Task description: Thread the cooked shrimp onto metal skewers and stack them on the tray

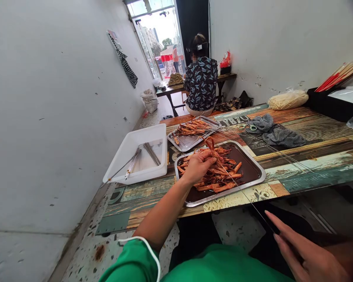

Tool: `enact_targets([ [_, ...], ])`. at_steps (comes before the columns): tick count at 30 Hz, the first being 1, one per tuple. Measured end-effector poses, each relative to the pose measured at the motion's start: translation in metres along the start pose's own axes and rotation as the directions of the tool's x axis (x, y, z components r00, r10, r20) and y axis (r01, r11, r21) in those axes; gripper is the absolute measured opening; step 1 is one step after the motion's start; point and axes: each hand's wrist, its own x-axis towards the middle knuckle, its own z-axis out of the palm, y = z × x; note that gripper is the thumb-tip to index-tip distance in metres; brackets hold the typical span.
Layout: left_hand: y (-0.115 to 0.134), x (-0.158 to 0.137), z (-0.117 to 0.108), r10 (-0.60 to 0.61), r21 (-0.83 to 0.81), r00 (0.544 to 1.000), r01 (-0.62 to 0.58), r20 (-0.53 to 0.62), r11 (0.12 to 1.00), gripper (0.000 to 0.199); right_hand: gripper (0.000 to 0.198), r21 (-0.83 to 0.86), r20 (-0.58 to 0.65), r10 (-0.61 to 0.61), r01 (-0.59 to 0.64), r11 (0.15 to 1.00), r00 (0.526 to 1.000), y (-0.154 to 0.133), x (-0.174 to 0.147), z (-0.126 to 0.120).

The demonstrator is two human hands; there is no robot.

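Observation:
My left hand (200, 166) is closed in a pinch on a reddish-brown strip of meat (210, 145), which loops up above the fingers. Below it is a metal tray (263, 174) of dark liquid and several similar meat pieces (223, 186). A thin metal skewer (250, 201) runs from the held meat down to my right hand (307, 250) at the lower right. The thumb and fingers of that hand are closed around the skewer's near end. The skewer's tip is hidden at the meat.
Behind stands a second tray (181, 145) with skewered meat. On the left, a white plastic bin (135, 135) holds bundles of metal skewers. Grey cloths (282, 135), green-handled scissors (253, 127) and loose skewers (282, 154) lie to the right. A person (201, 82) sits at a farther table.

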Motion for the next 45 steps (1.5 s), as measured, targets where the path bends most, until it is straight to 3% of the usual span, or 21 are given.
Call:
enact_targets([
  [8,0.003,-0.004,0.008,-0.045,0.056,0.999,0.044,0.026,0.997,0.019,0.044,0.078,0.03,-0.061,0.059,0.995,0.998,-0.017,0.033,0.01],
  [14,0.001,-0.004,0.008,-0.027,0.048,0.999,0.026,0.033,0.999,0.025,0.039,0.039,-0.001,-0.062,0.062,0.997,0.998,-0.017,0.051,0.019],
  [31,-0.006,-0.004,0.01,-0.028,-0.014,0.999,0.029,0.035,0.999,0.025,0.04,-0.031,-0.033,-0.094,0.093,0.995,0.995,-0.021,0.049,0.01],
  [39,-0.013,-0.004,0.016,-0.038,-0.053,0.998,0.035,-0.052,0.998,0.024,0.042,-0.103,-0.101,-0.081,0.07,0.992,0.992,-0.023,0.047,0.019],
  [41,-0.016,-0.001,0.013,0.005,0.009,0.989,-0.003,-0.145,1.0,0.023,0.041,-0.095,-0.112,-0.08,0.069,0.993,0.99,-0.023,0.048,0.017],
  [45,-0.016,0.006,0.0,0.173,0.137,0.92,-0.133,-0.351,0.982,0.019,0.04,-0.058,-0.161,-0.087,0.078,0.995,0.983,-0.021,0.05,0.007],
])
